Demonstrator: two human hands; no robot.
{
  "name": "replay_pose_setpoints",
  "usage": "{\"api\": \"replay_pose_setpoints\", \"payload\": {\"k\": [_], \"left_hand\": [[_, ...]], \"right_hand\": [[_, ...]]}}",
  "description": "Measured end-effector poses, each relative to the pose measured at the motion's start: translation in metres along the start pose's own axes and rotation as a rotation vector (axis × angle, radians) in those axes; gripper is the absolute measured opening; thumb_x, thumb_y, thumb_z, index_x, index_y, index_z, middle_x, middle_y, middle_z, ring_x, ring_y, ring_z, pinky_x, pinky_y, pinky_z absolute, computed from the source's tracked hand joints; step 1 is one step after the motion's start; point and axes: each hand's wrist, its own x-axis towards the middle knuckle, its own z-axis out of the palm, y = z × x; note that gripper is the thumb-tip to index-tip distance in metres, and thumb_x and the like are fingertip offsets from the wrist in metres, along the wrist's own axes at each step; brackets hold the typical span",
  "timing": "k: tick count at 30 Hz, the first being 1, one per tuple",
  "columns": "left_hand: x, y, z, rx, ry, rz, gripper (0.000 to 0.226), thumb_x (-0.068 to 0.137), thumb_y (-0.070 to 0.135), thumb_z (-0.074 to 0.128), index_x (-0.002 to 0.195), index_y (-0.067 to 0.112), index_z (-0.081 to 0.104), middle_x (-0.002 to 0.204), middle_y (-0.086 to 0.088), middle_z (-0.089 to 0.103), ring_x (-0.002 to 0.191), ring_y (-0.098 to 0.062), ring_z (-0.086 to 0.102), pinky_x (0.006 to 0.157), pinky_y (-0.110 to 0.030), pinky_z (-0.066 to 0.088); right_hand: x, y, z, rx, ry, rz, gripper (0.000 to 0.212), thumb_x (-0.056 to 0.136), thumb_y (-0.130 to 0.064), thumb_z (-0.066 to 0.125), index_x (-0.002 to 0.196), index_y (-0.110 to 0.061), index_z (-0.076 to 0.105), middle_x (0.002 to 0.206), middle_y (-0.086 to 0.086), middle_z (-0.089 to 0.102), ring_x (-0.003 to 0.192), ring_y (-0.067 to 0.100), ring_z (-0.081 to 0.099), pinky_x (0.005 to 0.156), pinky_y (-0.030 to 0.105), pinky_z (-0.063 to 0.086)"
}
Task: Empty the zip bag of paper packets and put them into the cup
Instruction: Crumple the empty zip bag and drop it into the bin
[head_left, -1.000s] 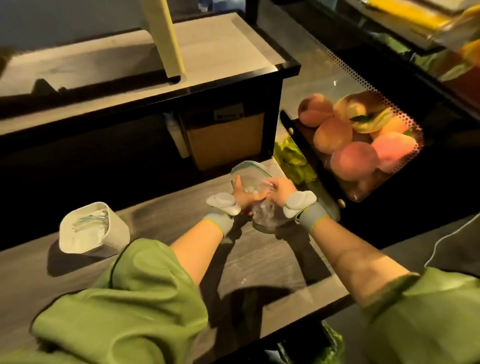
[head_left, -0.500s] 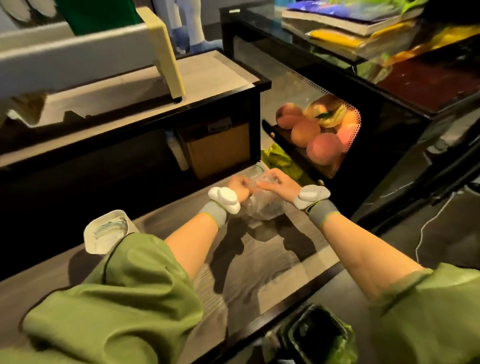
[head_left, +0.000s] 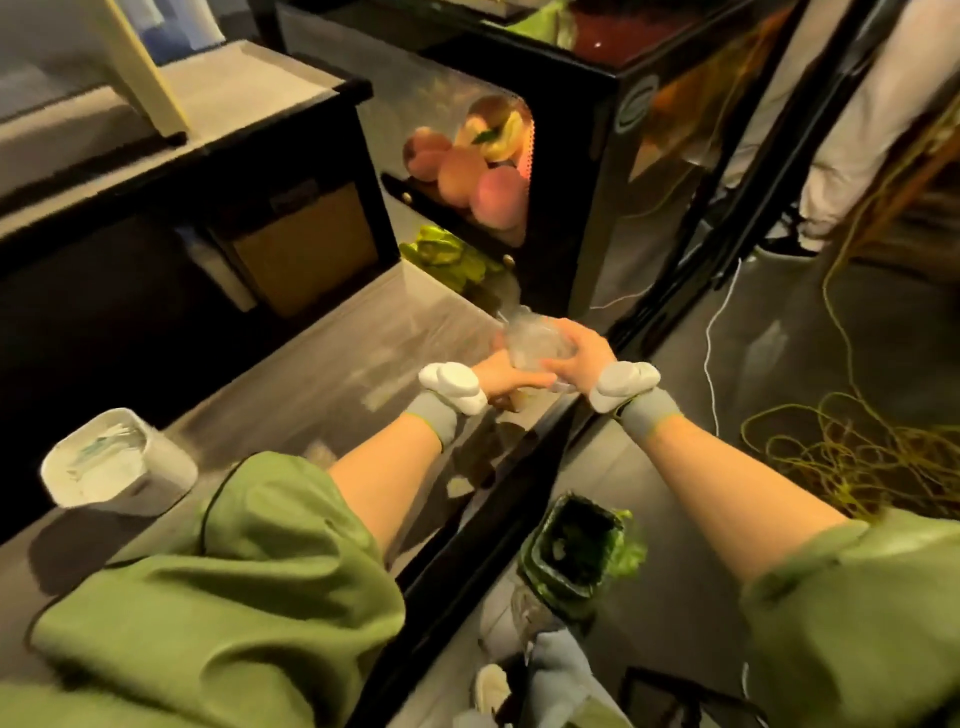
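The left hand (head_left: 506, 376) and right hand (head_left: 584, 358) share a closed grip on the crumpled clear zip bag (head_left: 535, 343) at the desk's (head_left: 337, 374) right edge, while the cup (head_left: 114, 467) stands well apart to the left, nearer the left arm.

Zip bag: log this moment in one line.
zip bag: crumpled, at right edge of table | left hand: holds it | right hand: grips it | cup: far left on table, packets inside
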Motion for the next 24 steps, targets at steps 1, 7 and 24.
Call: {"api": "replay_pose_setpoints", "payload": {"k": [1, 7, 24], "left_hand": [[0.002, -0.004, 0.016, 0.013, -0.055, 0.061, 0.092, 0.082, 0.007, 0.069, 0.151, 0.009, 0.008, 0.152, -0.012, 0.029, 0.141, -0.027, 0.033, 0.111, -0.036, 0.036], [0.027, -0.018, 0.1, 0.048, -0.231, 0.128, 0.068, 0.076, -0.001, 0.071, 0.134, 0.003, 0.035, 0.091, -0.009, 0.055, 0.072, -0.021, 0.055, 0.045, -0.02, 0.05], [0.182, -0.249, 0.25, 0.731, -0.143, -0.364, 0.047, 0.09, 0.024, 0.058, 0.131, 0.003, 0.051, 0.136, -0.016, 0.052, 0.128, -0.032, 0.048, 0.104, -0.036, 0.039]], "right_hand": [[-0.009, 0.012, -0.008, 0.024, 0.028, 0.036, 0.048, 0.084, -0.003, 0.061, 0.13, -0.008, 0.049, 0.124, 0.016, 0.059, 0.111, 0.023, 0.055, 0.076, 0.01, 0.039], [-0.047, 0.089, -0.031, 0.146, 0.176, 0.263, 0.046, 0.084, -0.005, 0.06, 0.127, -0.004, 0.046, 0.124, 0.019, 0.059, 0.108, 0.028, 0.056, 0.092, 0.039, 0.046], [-0.034, 0.366, 0.102, 0.235, -0.059, 0.685, 0.03, 0.085, -0.012, 0.064, 0.112, -0.001, 0.066, 0.094, 0.007, 0.057, 0.089, 0.021, 0.054, 0.085, 0.036, 0.047]]}}
